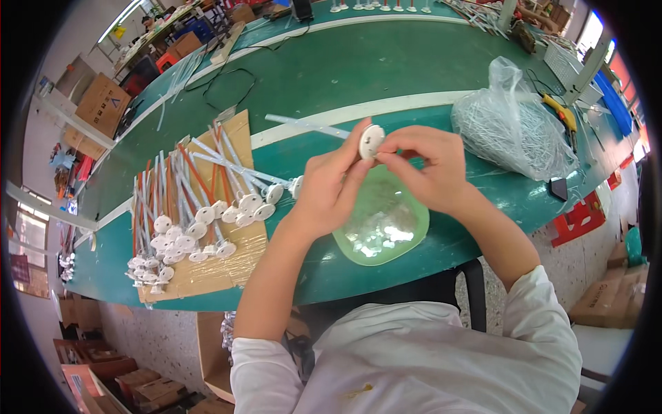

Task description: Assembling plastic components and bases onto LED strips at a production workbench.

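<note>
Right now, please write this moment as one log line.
left hand: holds white disc | right hand: touches disc's edge | green bowl: on table

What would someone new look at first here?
Probably the round white disc in the middle, held by the left grip with the right grip at its edge. Below it in the picture sits a green bowl; off to the left, white-ended sticks lie bunched on cardboard.

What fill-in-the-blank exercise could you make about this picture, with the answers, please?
The left hand holds a disc coloured ____.
The bowl is coloured ____.
In the picture, the clear plastic bag lies to the ____ of the bowl.
Many sticks lie partly on a flat sheet made of ____.
Missing words: white; green; right; cardboard.
</note>
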